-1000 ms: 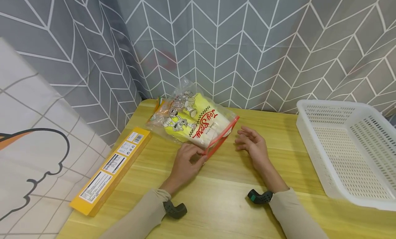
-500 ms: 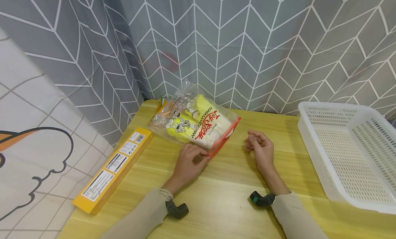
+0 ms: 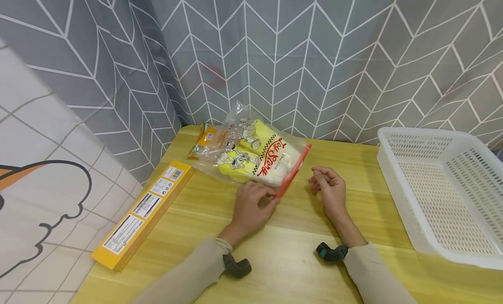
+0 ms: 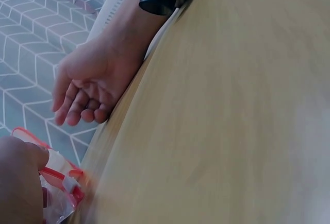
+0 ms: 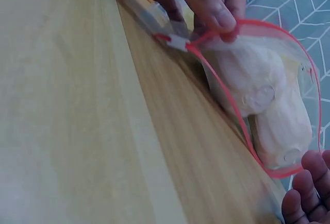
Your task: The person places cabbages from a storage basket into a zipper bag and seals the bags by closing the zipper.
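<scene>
A clear zip bag [image 3: 269, 157] with "Toy Story" print and a red zip edge [image 3: 295, 171] lies tilted on the table. My left hand [image 3: 251, 210] pinches the red edge at the bag's near corner, thumb against finger. In the right wrist view the bag's mouth gapes, and two rounded whitish bundles [image 5: 252, 77] show inside. A small white slider [image 5: 178, 42] sits on the zip beside the left thumb. My right hand [image 3: 331, 190] rests loosely curled to the right of the bag, holding nothing and apart from it in the head view.
On the left lies a long yellow box [image 3: 141, 214] with white labels. An orange packet [image 3: 205, 138] is partly hidden behind the bag. To the right stands a white perforated basket [image 3: 397, 181]. A grey patterned curtain [image 3: 298, 59] hangs along the table's back edge.
The left hand has shifted right, drawing the bag's red edge with it. More of the orange packet shows behind. My right hand has moved slightly right, away from the bag.
</scene>
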`<state>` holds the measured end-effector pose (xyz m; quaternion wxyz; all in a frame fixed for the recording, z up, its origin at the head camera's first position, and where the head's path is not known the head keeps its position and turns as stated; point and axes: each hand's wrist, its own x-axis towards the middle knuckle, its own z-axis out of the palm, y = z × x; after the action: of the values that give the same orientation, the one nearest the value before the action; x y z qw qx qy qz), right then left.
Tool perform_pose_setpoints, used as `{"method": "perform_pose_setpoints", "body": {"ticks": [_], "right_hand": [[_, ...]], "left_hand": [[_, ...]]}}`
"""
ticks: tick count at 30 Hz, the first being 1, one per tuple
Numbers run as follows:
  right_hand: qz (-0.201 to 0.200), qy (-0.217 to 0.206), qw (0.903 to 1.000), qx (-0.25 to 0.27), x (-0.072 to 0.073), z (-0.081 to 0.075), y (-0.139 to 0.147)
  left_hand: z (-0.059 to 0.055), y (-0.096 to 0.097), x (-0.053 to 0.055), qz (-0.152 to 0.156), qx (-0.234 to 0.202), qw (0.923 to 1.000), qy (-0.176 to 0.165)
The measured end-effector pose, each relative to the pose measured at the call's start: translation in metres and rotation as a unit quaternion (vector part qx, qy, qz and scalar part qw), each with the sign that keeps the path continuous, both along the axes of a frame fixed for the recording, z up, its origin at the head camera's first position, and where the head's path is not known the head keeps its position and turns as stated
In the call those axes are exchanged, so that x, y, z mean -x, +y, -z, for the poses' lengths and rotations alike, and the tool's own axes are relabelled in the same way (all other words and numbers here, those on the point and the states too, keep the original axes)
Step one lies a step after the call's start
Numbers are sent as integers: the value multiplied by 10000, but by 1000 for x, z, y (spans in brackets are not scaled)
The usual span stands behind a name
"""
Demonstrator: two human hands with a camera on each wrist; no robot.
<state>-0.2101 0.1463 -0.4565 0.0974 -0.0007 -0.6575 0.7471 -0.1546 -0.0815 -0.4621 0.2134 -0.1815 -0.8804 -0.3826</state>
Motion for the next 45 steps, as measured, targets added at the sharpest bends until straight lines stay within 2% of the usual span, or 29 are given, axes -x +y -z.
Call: {"method": "perform_pose_setpoints", "body": {"ticks": [4, 13, 18, 24, 31, 37, 45], "right_hand": [[32, 10, 10000, -44, -2, 0, 1], [244, 143, 9993, -257, -13, 0, 4], [386, 200, 9988, -205, -16, 1, 3], [556, 256, 9974, -392, -17, 2, 3], [599, 337, 9951, -715, -18, -1, 2], [529, 564, 9926, -934, -18, -2, 3], [469, 566, 9890, -1287, -27, -4, 3]], "left_hand": [[1, 10, -1, 69, 39, 9998, 159], [-1, 28, -4, 353, 256, 9987, 282], [0, 33, -4, 699, 334, 9961, 433], [-2, 33, -5, 965, 382, 9940, 339], [-2, 32, -5, 918, 415, 9940, 436], [-4, 33, -4, 887, 166, 9944, 553], [-6, 29, -8, 675, -111, 9953, 682]]}}
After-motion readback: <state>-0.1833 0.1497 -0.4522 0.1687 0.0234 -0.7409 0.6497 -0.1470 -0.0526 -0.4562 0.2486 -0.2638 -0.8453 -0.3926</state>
